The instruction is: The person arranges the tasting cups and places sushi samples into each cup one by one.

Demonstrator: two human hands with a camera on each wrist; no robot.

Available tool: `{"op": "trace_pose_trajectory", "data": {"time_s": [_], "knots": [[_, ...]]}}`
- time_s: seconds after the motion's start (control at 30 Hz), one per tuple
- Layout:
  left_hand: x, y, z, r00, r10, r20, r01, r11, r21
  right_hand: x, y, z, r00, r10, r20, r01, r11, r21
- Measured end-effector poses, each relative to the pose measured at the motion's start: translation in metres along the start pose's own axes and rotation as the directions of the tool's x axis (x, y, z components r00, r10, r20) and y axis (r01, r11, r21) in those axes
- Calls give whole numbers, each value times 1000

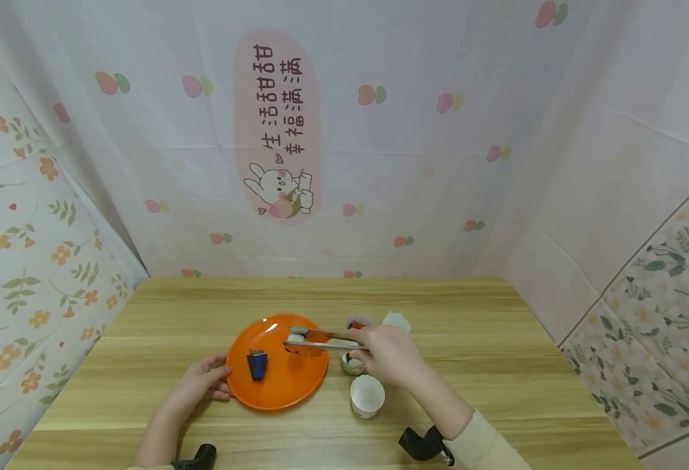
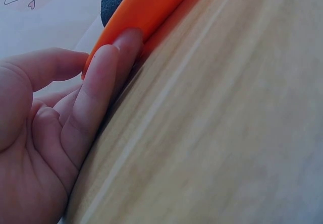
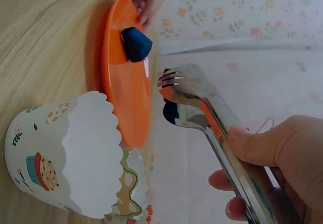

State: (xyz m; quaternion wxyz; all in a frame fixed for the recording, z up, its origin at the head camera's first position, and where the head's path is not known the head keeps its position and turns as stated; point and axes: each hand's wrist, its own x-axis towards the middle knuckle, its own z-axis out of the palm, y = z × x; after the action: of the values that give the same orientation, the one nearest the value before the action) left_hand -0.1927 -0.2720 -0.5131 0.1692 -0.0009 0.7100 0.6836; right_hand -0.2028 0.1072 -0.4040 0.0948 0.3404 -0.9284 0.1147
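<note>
An orange plate (image 1: 291, 385) lies on the table, bearing one small dark blue faceted lump (image 1: 257, 367) on its left half. My left hand (image 1: 203, 380) pinches the plate's left rim; in the left wrist view the thumb is on the rim and fingers (image 2: 96, 88) lie beneath. My right hand (image 1: 388, 352) grips metal tongs (image 3: 222, 128), one tip forked and the other spoon-shaped. Their tips are over the plate's right part, slightly apart; the right wrist view shows nothing held between them.
Right of the plate stands a white scalloped paper cup (image 1: 367, 398) with a printed cupcake. Behind it are a patterned cup (image 1: 353, 365), partly hidden by my right hand, another cup (image 1: 359, 321) with something orange-red, and a white one (image 1: 397, 321). Printed curtains border the wooden table (image 1: 203, 300).
</note>
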Motion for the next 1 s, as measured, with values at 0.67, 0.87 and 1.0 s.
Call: {"op": "trace_pose_trajectory", "data": {"time_s": [0.67,0.87,1.0], "knots": [[0,-2,0,1000,-1,-9,1,1000,2,-24,19,-13,996,4,-92,-3,1000,9],[0,-1,1,1000,2,-15,-2,1000,8,-32,27,-19,996,20,-87,-19,1000,9],[-1,0,1,1000,11,-10,-11,1000,8,-37,31,-23,995,18,-102,-17,1000,13]]}}
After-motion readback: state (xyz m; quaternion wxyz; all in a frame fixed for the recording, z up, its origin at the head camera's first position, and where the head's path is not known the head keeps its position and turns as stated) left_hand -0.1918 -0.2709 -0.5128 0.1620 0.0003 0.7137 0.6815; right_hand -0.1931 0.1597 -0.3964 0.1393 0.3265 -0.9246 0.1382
